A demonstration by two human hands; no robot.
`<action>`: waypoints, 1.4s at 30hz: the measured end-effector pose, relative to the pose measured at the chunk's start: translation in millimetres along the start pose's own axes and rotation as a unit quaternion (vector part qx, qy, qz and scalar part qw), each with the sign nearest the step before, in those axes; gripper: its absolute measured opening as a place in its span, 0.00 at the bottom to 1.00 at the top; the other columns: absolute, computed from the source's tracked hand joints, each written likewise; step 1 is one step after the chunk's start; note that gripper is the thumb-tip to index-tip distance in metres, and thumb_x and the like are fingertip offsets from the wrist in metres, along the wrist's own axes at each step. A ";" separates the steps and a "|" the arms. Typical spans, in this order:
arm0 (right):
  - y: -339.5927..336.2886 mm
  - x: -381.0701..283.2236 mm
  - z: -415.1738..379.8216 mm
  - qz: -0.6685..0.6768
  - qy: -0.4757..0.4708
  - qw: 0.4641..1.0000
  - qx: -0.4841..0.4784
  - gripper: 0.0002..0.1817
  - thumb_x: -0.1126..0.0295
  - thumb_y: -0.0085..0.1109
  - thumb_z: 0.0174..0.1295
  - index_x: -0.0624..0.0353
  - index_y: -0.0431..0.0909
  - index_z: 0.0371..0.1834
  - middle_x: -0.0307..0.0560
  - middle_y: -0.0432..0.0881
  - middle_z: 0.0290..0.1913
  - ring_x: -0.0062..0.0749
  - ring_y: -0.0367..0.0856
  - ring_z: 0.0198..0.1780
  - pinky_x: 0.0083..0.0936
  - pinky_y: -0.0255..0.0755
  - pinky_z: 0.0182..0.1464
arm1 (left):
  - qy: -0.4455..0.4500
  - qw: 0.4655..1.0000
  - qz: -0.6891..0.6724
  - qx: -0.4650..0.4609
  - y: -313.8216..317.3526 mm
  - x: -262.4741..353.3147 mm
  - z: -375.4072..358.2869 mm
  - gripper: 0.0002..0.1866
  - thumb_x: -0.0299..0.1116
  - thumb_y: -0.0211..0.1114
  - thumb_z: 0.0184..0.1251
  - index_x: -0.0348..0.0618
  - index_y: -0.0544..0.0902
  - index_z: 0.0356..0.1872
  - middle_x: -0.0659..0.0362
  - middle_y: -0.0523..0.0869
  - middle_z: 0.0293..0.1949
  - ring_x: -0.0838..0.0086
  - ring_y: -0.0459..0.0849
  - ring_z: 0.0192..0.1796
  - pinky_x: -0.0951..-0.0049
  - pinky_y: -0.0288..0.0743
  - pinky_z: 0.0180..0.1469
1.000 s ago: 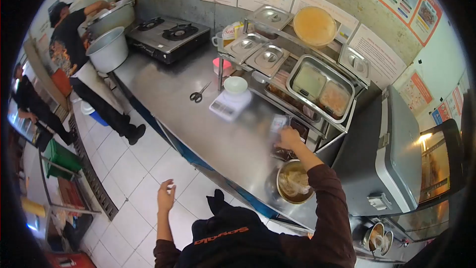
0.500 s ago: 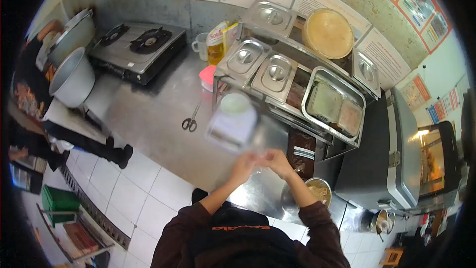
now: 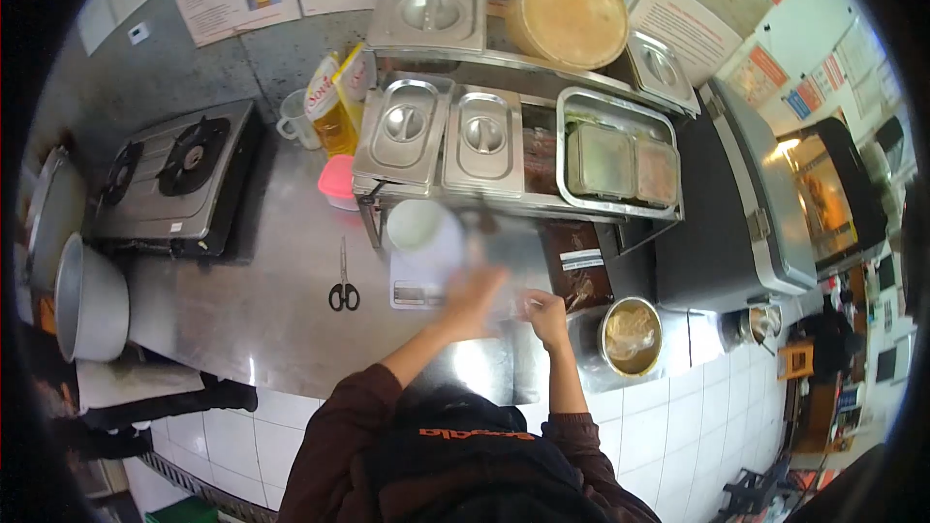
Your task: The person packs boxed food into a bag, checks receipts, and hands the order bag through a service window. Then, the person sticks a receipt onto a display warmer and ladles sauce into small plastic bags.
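Observation:
My left hand [image 3: 472, 304] is smeared by motion beside the right edge of a white kitchen scale [image 3: 415, 292]; its fingers cannot be made out clearly. On the scale stands a pale round tub [image 3: 417, 225]. My right hand [image 3: 546, 318] is closed in a pinch over the steel worktop [image 3: 291, 329]. Something clear, perhaps thin plastic, shows faintly between the hands, too blurred to name. A dark blurred patch lies above my left hand. Black-handled scissors [image 3: 343, 292] lie left of the scale. A dark brown package with a white label [image 3: 581, 260] is right of my hands.
A steel rack [image 3: 528, 203] carries lidded pans [image 3: 484, 140] and an open tray [image 3: 620, 150]. A bowl [image 3: 630, 336] holds plastic-covered contents at right. Gas stove [image 3: 174, 179], oil pouch [image 3: 334, 111], pink-lidded box [image 3: 337, 179] and large pot [image 3: 92, 300] are left. A dark bulky box [image 3: 717, 203] is right.
The view has turned and shifted. My hands, close together before with fingertips pinched, are now apart; the left is blurred beside the scale while the right stays pinched.

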State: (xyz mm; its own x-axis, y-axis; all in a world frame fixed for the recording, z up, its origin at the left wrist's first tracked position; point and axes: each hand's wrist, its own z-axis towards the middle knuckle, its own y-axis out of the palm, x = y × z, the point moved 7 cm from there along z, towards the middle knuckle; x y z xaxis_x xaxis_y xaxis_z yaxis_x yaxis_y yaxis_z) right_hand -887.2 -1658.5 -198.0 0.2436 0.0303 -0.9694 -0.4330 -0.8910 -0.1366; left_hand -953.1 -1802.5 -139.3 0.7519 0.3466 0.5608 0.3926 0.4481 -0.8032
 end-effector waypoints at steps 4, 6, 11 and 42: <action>-13.6 33.3 -4.3 -0.116 0.064 0.991 -0.016 0.11 0.77 0.56 0.53 0.68 0.81 0.40 0.43 0.82 0.32 0.21 0.77 0.31 0.20 0.73 0.34 | 0.008 0.991 -0.036 -0.128 45.5 -14.3 26.2 0.56 0.46 0.77 0.32 0.38 0.53 0.64 0.45 0.68 0.55 0.54 0.64 0.62 0.48 0.42 0.69; -18.4 42.6 -4.7 -0.077 0.064 0.995 -0.006 0.12 0.74 0.57 0.53 0.68 0.81 0.40 0.41 0.82 0.31 0.20 0.76 0.32 0.22 0.72 0.35 | 0.012 0.988 -0.014 -0.151 50.1 -12.2 31.2 0.54 0.46 0.77 0.33 0.39 0.54 0.64 0.46 0.69 0.54 0.53 0.65 0.61 0.49 0.44 0.69; -18.3 50.6 3.4 -0.052 0.109 0.993 -0.011 0.17 0.75 0.61 0.52 0.60 0.79 0.48 0.36 0.79 0.28 0.16 0.71 0.26 0.16 0.68 0.29 | 0.030 0.989 -0.058 -0.130 72.5 -15.8 32.2 0.52 0.45 0.76 0.34 0.40 0.57 0.62 0.45 0.71 0.51 0.52 0.67 0.58 0.50 0.48 0.67; -118.6 -33.0 -10.4 -0.111 -0.131 0.923 0.344 0.12 0.81 0.59 0.53 0.64 0.72 0.41 0.44 0.82 0.30 0.20 0.77 0.28 0.18 0.70 0.31 | 0.010 0.994 0.097 -0.037 42.5 17.6 113.6 0.44 0.35 0.72 0.44 0.43 0.58 0.64 0.51 0.66 0.60 0.61 0.60 0.66 0.54 0.45 0.69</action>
State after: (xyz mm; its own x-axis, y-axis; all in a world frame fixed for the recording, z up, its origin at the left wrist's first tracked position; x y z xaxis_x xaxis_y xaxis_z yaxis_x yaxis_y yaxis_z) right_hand -834.9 -1558.5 -147.7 0.2127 0.3667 -0.9057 -0.8686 -0.3536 -0.3471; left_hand -983.5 -1683.8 -140.8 0.8274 0.4046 0.3896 0.2762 0.3109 -0.9094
